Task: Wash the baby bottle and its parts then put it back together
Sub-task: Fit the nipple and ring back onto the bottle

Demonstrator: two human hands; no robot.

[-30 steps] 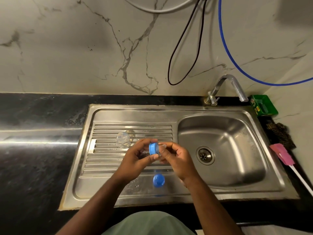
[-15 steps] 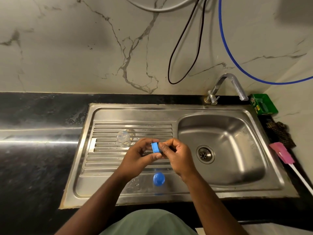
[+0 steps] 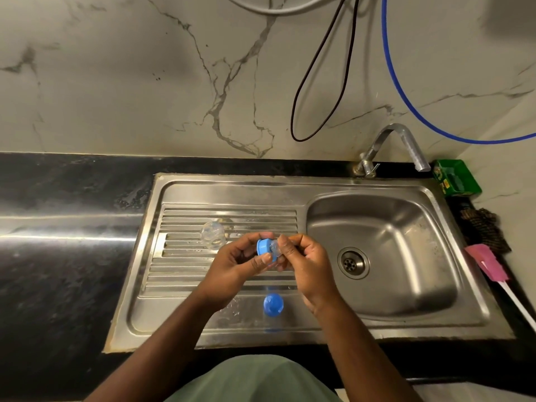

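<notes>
1. While over the sink's (image 3: 179,285) drainboard, left hand (image 3: 232,266) gripped blue ring (image 3: 264,250).
2. Right hand (image 3: 307,264) pinched clear nipple (image 3: 275,250) against ring.
3. Blue cap (image 3: 273,305) near sink's front rim; clear bottle (image 3: 213,235) behind.

blue collar ring (image 3: 263,250) – white, grey-veined marble wall (image 3: 116,82), black counter (image 3: 58,256)

Wall (image 3: 116,82): pale marble-look panels with grey veining, meeting a second wall at the right corner. Countertop (image 3: 58,256): black polished stone, a streak of light reflected along it. Sink unit (image 3: 290,187): stainless steel, ribbed drainboard (image 3: 203,216) left, basin (image 3: 406,242) with round drain (image 3: 353,262) right. Tap (image 3: 400,140): metal, curved, behind the basin. Cables: black loop (image 3: 301,111), blue hose (image 3: 406,105) and grey hose (image 3: 275,10) hanging against the wall.
</notes>
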